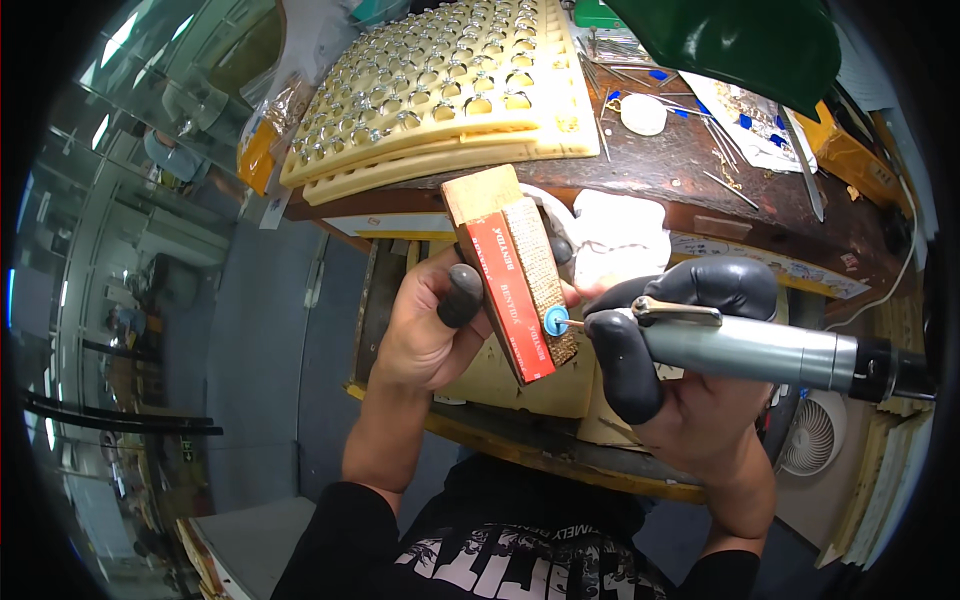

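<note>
My left hand (430,320) is closed round a wooden block (484,193) with a red label along one side and a coarse, brownish-gold textured face. In my right hand (680,380), a grey rotary tool handpiece (750,348) with a metal clip points left. Its thin shaft carries a small blue disc (556,320), which meets the lower part of the textured face. Black finger covers sit on the left thumb and on several right-hand fingers. The block hides most of my left fingers. Behind the block lies a crumpled white cloth (620,235).
Yellow trays (440,140) with many rings stand at the bench's back left. A round white piece (643,115), thin metal tools and tweezers (805,165) lie on the dark bench. A green shade (745,50) hangs at upper right. A fan (812,435) stands low at right.
</note>
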A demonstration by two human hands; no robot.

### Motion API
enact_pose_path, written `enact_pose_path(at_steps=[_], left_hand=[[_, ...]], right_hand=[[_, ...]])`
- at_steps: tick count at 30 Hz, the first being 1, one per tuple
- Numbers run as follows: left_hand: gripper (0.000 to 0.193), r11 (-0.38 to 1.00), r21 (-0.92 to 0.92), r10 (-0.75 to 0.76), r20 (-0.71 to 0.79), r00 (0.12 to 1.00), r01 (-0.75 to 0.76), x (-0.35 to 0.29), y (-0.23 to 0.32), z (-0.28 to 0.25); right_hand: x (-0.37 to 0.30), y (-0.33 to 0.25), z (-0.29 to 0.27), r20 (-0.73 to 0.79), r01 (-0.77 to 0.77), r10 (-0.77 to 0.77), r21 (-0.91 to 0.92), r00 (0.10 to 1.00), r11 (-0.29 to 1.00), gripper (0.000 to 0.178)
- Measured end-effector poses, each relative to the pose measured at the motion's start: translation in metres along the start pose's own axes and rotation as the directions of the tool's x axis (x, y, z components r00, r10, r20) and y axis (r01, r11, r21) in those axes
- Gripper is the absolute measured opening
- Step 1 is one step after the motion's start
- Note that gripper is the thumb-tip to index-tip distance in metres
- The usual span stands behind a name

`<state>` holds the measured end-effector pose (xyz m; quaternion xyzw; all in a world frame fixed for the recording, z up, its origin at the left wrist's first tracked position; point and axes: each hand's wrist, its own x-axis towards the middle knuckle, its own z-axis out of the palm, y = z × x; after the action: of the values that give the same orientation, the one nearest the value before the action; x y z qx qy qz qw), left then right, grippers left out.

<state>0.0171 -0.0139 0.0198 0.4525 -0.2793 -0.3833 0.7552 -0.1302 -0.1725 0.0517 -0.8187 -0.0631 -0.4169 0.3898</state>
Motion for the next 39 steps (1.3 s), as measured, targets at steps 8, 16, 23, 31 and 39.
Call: enact_pose_path(at_steps=[8, 16, 23, 31, 39], left_hand=[[0.085, 0.992, 0.128, 0.020, 0.012, 1.000, -0.021, 0.000, 0.001, -0.006], [0.096, 0.984, 0.164, 0.059, 0.034, 0.998, -0.063, 0.004, 0.008, 0.004], [0.096, 0.979, 0.198, 0.038, 0.052, 0.998, -0.048, 0.002, 0.013, 0.002], [0.095, 0.985, 0.167, 0.037, 0.004, 0.999, -0.037, 0.001, 0.011, 0.001], [0.094, 0.984, 0.174, 0.026, 0.014, 1.000, -0.028, 0.000, 0.012, -0.001]], right_hand=[[-0.001, 0.000, -0.002, 0.053, -0.017, 0.019, -0.042, 0.998, 0.999, 0.006], [0.001, -0.005, 0.001, 0.020, -0.091, 0.091, 0.006, 0.996, 0.996, 0.010], [0.004, -0.009, -0.002, 0.043, -0.091, 0.094, -0.053, 0.995, 0.994, 0.010], [0.002, -0.007, 0.000, 0.045, -0.130, 0.130, -0.003, 0.990, 0.992, 0.009], [0.002, -0.007, 0.002, 0.029, -0.090, 0.090, -0.001, 0.996, 0.996, 0.007]])
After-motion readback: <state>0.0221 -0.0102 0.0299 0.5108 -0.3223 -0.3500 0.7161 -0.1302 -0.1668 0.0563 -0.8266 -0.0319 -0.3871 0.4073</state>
